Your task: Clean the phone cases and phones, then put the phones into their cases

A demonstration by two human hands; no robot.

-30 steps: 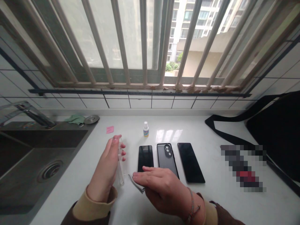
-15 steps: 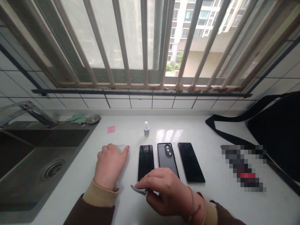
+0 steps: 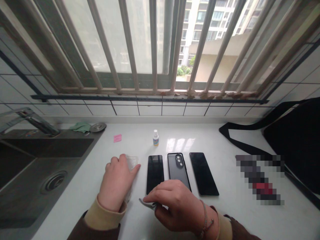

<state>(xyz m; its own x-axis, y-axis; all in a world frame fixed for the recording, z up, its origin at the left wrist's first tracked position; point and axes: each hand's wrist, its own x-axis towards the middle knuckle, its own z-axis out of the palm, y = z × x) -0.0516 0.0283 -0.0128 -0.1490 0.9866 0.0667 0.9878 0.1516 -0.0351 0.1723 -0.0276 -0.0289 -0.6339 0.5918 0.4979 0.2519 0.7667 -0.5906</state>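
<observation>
Head view: the right hand (image 3: 175,205) pinched a small silvery strip (image 3: 147,203), thumb and curled fingers clamped together on it, its knuckles just over the lower end of a black phone in a dark case (image 3: 176,165). The left hand (image 3: 116,183) lay curled over a clear plastic sheet (image 3: 132,162), whose top corner showed past the fingers; they pressed down on it rather than pinching it. That sheet lay on the white countertop (image 3: 237,216), just left of a bare black phone (image 3: 155,174), and another black phone (image 3: 203,173) lay beyond the cased one. Above them stood a small dropper bottle (image 3: 155,138), with a pink sticky note (image 3: 117,138) to its left. Further left were a steel sink (image 3: 70,180), a green cloth (image 3: 82,127) and a round metal lid (image 3: 98,127); to the right lay a black bag (image 3: 292,143) and a pixelated object too blurred to name (image 3: 260,180)
</observation>
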